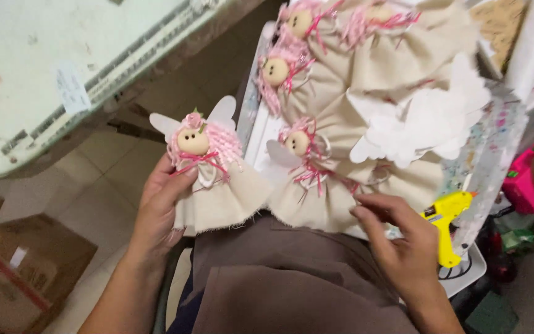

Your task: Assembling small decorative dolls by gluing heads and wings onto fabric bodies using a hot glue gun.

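My left hand point(159, 207) holds a small angel doll point(208, 173) upright: pink yarn hair, a round wooden face, white wings and a cream cloth dress. My right hand point(397, 241) rests with its fingertips on the hem of a second angel doll point(307, 179) that lies on my lap. Several more such dolls point(316, 55) are piled on a tray beyond it. A stack of white felt wings point(428, 120) lies on the pile at the right.
A yellow glue gun point(443, 222) lies just right of my right hand on a white tray point(471, 275). A pale green table point(44, 68) stands at upper left, cardboard boxes point(26, 266) on the tiled floor below it. A pink container point(523, 185) sits far right.
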